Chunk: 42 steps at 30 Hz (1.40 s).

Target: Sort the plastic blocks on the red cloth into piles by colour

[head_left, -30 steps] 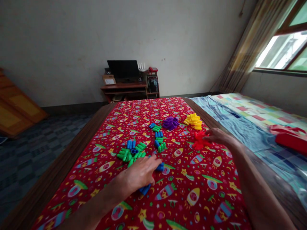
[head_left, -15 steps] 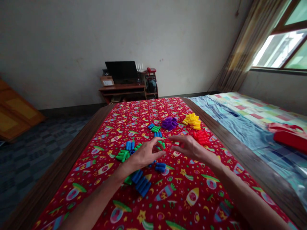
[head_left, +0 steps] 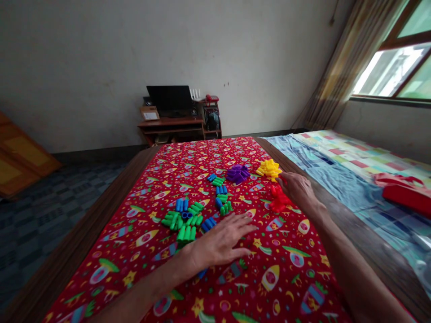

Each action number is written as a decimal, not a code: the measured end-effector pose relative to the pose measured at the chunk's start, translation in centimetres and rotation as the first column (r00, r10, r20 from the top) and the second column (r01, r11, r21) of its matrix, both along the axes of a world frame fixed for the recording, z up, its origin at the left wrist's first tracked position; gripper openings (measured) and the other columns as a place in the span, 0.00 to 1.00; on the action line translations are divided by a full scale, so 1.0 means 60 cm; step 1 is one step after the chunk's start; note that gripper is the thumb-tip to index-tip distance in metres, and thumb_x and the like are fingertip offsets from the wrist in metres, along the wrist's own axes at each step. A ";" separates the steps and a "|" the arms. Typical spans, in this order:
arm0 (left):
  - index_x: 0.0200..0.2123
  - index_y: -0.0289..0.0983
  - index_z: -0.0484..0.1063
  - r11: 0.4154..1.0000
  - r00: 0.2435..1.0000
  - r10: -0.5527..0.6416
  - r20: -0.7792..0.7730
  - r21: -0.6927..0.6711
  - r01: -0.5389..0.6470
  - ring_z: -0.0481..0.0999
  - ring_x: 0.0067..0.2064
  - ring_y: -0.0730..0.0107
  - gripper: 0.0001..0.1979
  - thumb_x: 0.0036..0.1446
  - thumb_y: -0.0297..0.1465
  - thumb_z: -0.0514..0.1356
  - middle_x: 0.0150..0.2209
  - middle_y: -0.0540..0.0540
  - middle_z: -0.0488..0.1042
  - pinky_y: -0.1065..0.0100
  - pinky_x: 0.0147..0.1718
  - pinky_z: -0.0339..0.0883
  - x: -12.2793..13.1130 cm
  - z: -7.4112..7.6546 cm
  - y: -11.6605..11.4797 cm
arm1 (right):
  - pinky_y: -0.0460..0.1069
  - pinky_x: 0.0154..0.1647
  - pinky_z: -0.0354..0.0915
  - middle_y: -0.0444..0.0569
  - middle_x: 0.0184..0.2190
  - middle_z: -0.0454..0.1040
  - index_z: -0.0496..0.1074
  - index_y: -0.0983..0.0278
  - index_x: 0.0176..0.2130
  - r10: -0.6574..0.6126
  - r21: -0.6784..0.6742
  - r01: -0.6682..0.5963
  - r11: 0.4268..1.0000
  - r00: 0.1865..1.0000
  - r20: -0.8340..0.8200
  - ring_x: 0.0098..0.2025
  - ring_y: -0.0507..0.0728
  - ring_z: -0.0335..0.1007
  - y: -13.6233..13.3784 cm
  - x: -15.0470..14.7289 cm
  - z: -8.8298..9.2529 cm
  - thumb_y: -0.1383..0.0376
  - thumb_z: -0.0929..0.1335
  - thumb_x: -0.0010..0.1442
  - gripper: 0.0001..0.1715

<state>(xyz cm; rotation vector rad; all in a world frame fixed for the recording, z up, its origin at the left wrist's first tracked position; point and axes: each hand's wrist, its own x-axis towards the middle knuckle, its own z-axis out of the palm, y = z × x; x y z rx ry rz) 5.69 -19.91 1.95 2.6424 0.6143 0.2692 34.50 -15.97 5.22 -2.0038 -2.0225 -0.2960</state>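
Observation:
My left hand [head_left: 226,238] lies low over the red patterned cloth with its fingers spread, holding nothing. Its wrist and palm cover part of the blue pieces [head_left: 202,273] below it. Just past it are a blue block [head_left: 208,224] and ridged green blocks [head_left: 186,234]. My right hand [head_left: 298,188] is stretched to the right side, fingers apart and bent. Its fingertips are at the near edge of a yellow block pile [head_left: 268,168], beside a red block pile [head_left: 279,199]. Whether they touch a piece I cannot make out.
A purple block pile [head_left: 237,173] sits left of the yellow one. Blue and green blocks [head_left: 221,190] run in a line up the cloth [head_left: 141,251]. A bed [head_left: 330,166] with a red bag [head_left: 406,197] stands along the right, a desk [head_left: 171,122] at the far wall.
My right hand has moved right and away from me, from the middle to the yellow and red piles. My left hand has come nearer and flattened, its fingers spreading.

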 end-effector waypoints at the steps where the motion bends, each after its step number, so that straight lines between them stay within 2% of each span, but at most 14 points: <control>1: 0.61 0.45 0.60 0.997 0.997 -0.053 -0.051 0.045 0.055 0.52 0.68 0.57 0.28 0.60 0.43 0.59 0.65 0.45 0.59 0.53 0.65 0.46 0.006 -0.014 -0.008 | 0.48 0.31 0.57 0.58 0.33 0.77 0.74 0.66 0.35 -0.075 -0.063 0.078 0.995 0.996 0.044 0.36 0.59 0.73 0.001 0.011 -0.002 0.62 0.59 0.66 0.18; 3: 0.62 0.47 0.59 0.987 0.989 -0.080 -0.125 0.132 0.096 0.48 0.69 0.56 0.25 0.62 0.42 0.56 0.66 0.47 0.57 0.49 0.65 0.43 0.014 -0.039 -0.017 | 0.47 0.31 0.57 0.58 0.34 0.77 0.75 0.66 0.34 -0.141 -0.167 0.157 0.973 0.984 0.106 0.37 0.59 0.74 0.002 0.027 -0.007 0.62 0.59 0.66 0.18; 6: 0.61 0.49 0.60 0.955 0.988 -0.003 -0.157 0.293 0.050 0.49 0.69 0.59 0.20 0.66 0.36 0.50 0.65 0.49 0.59 0.48 0.65 0.42 0.016 -0.060 -0.012 | 0.47 0.30 0.56 0.57 0.35 0.77 0.75 0.66 0.34 -0.122 -0.230 0.151 0.961 0.983 0.137 0.37 0.58 0.74 0.002 0.038 -0.016 0.59 0.59 0.67 0.21; 9: 0.62 0.48 0.59 0.902 0.983 0.077 -0.168 0.432 0.003 0.52 0.68 0.60 0.22 0.66 0.30 0.50 0.64 0.48 0.61 0.49 0.65 0.40 0.008 -0.057 0.007 | 0.46 0.29 0.54 0.55 0.34 0.77 0.75 0.65 0.34 -0.085 -0.218 0.111 0.970 0.989 0.125 0.36 0.57 0.73 0.001 0.037 -0.018 0.56 0.58 0.67 0.23; 13: 0.60 0.43 0.60 0.853 0.974 0.140 -0.181 0.522 -0.026 0.53 0.67 0.61 0.22 0.64 0.28 0.52 0.62 0.44 0.64 0.52 0.66 0.40 -0.004 -0.051 0.036 | 0.47 0.27 0.52 0.52 0.28 0.76 0.75 0.64 0.33 0.016 -0.180 -0.005 0.984 0.998 0.057 0.32 0.55 0.72 -0.002 0.022 -0.013 0.56 0.58 0.68 0.24; 16: 0.57 0.43 0.64 0.844 0.979 0.159 -0.126 0.532 -0.068 0.56 0.66 0.64 0.17 0.66 0.32 0.50 0.60 0.46 0.66 0.53 0.66 0.40 -0.009 -0.061 0.054 | 0.47 0.28 0.56 0.52 0.28 0.76 0.76 0.64 0.36 0.062 -0.107 -0.060 0.992 0.998 0.013 0.31 0.56 0.72 -0.005 0.015 -0.019 0.56 0.57 0.68 0.25; 19: 0.55 0.43 0.66 0.854 0.985 0.151 -0.079 0.512 -0.090 0.57 0.65 0.65 0.16 0.67 0.35 0.49 0.59 0.47 0.68 0.54 0.66 0.40 -0.011 -0.071 0.061 | 0.50 0.41 0.64 0.59 0.43 0.77 0.74 0.66 0.48 0.156 0.051 -0.157 0.986 0.987 0.031 0.44 0.60 0.73 -0.013 0.018 -0.044 0.54 0.56 0.68 0.26; 21: 0.55 0.43 0.67 0.864 0.989 0.134 -0.063 0.496 -0.086 0.57 0.65 0.66 0.16 0.67 0.35 0.50 0.59 0.47 0.68 0.55 0.66 0.40 -0.013 -0.073 0.060 | 0.57 0.52 0.62 0.63 0.56 0.68 0.68 0.65 0.57 0.241 0.115 -0.253 0.961 0.964 0.109 0.57 0.65 0.64 -0.022 0.023 -0.070 0.50 0.58 0.66 0.29; 23: 0.54 0.43 0.67 0.871 0.992 0.118 -0.040 0.485 -0.084 0.58 0.65 0.67 0.16 0.67 0.35 0.49 0.59 0.48 0.68 0.56 0.67 0.39 -0.014 -0.072 0.057 | 0.64 0.58 0.56 0.62 0.63 0.59 0.64 0.61 0.61 0.303 0.107 -0.327 0.939 0.934 0.191 0.64 0.69 0.54 -0.030 0.028 -0.096 0.47 0.61 0.63 0.34; 27: 0.54 0.44 0.68 0.871 0.992 0.123 -0.023 0.482 -0.097 0.58 0.65 0.69 0.16 0.68 0.35 0.48 0.57 0.49 0.70 0.56 0.67 0.39 -0.017 -0.072 0.051 | 0.67 0.61 0.52 0.58 0.64 0.58 0.66 0.57 0.59 0.322 0.069 -0.347 0.935 0.915 0.243 0.65 0.69 0.51 -0.034 0.045 -0.130 0.47 0.63 0.61 0.31; 31: 0.54 0.43 0.67 0.880 0.991 0.130 -0.035 0.465 -0.099 0.58 0.65 0.68 0.16 0.67 0.34 0.48 0.56 0.49 0.71 0.55 0.67 0.40 -0.016 -0.074 0.049 | 0.62 0.57 0.61 0.62 0.59 0.63 0.71 0.61 0.54 0.319 0.061 -0.338 0.939 0.924 0.212 0.60 0.67 0.59 -0.018 0.061 -0.142 0.51 0.61 0.64 0.26; 34: 0.52 0.42 0.69 0.885 0.995 0.101 -0.026 0.459 -0.078 0.60 0.64 0.67 0.15 0.67 0.33 0.48 0.56 0.49 0.71 0.53 0.67 0.38 -0.015 -0.068 0.050 | 0.61 0.54 0.64 0.61 0.56 0.66 0.73 0.62 0.52 0.302 0.085 -0.321 0.943 0.935 0.184 0.57 0.66 0.62 -0.007 0.063 -0.148 0.56 0.61 0.66 0.22; 37: 0.50 0.42 0.71 0.890 0.997 0.079 0.013 0.449 -0.077 0.63 0.62 0.67 0.14 0.67 0.32 0.49 0.55 0.49 0.72 0.51 0.67 0.38 -0.021 -0.048 0.059 | 0.60 0.53 0.65 0.60 0.53 0.69 0.74 0.62 0.48 0.286 0.114 -0.306 0.945 0.944 0.162 0.55 0.65 0.64 -0.002 0.059 -0.151 0.58 0.61 0.66 0.19; 42: 0.48 0.40 0.74 0.855 0.963 0.190 0.190 0.450 -0.258 0.69 0.58 0.63 0.15 0.66 0.32 0.49 0.51 0.45 0.76 0.49 0.64 0.50 -0.070 0.005 0.116 | 0.66 0.57 0.59 0.60 0.52 0.71 0.73 0.63 0.50 0.325 0.267 -0.341 0.901 0.940 0.102 0.56 0.66 0.64 -0.004 0.030 -0.126 0.58 0.61 0.66 0.19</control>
